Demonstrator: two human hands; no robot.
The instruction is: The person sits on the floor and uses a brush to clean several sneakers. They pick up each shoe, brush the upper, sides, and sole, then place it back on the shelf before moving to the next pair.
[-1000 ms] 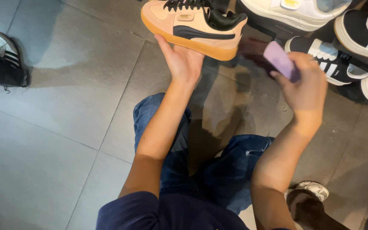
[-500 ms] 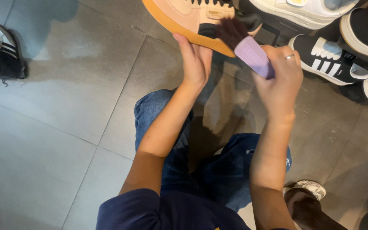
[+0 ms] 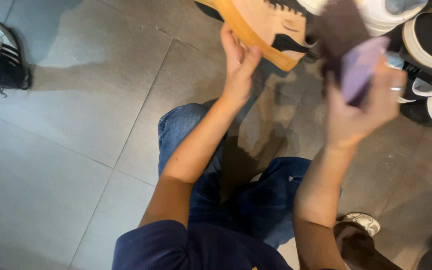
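Above the grey tiled floor (image 3: 66, 130), our left hand (image 3: 238, 57) grips the tan sneaker (image 3: 261, 25) by its sole; our right hand (image 3: 361, 107) clasps a purple brush (image 3: 356, 67), bristles at the heel. Brushing appears underway, unfinished.

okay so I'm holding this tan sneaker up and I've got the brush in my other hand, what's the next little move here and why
Probably bring the brush back onto the sneaker's heel side. The left hand grips the sole from below with the side turned toward you, and the right hand holds the brush with its dark bristles right beside the black heel trim, seemingly just off it. A short stroke along that trim looks like the natural move.
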